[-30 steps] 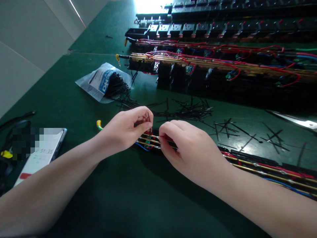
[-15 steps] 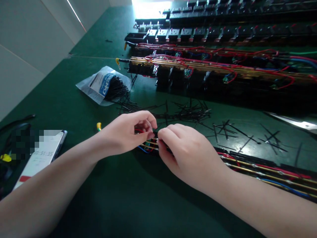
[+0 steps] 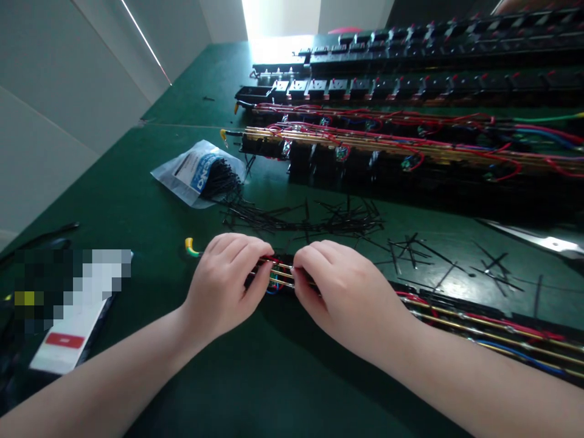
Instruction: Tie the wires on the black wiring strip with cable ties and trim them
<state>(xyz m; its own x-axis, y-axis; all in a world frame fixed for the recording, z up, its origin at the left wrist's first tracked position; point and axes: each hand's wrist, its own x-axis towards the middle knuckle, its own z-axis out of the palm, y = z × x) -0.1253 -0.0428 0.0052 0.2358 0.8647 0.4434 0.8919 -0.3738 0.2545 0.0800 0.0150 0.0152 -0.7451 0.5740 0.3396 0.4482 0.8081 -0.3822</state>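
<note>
Across the table in front of me lies a long black strip with brass bars and red and blue wires [image 3: 493, 325]. My left hand [image 3: 228, 274] curls over its left end, fingers behind and thumb in front. A short stretch of brass bars and a green part show between the hands. My right hand [image 3: 342, 280] is closed just to the right, its thumb and fingers pinched together at the bars. Whatever sits between those fingertips is hidden. From the strip's left end sticks out a yellow-tipped green wire [image 3: 189, 245].
Loose black cable ties [image 3: 351, 216] lie scattered behind the hands, beside an open plastic bag [image 3: 182, 173] of them. Further wired strips [image 3: 365, 137] fill the back. Scissors [image 3: 542, 240] lie at the right, a phone [image 3: 68, 340] at the left.
My left hand has turned and lowered from a loose, raised curl to gripping the strip. My right hand stays nearly in place. The view has tilted up slightly.
</note>
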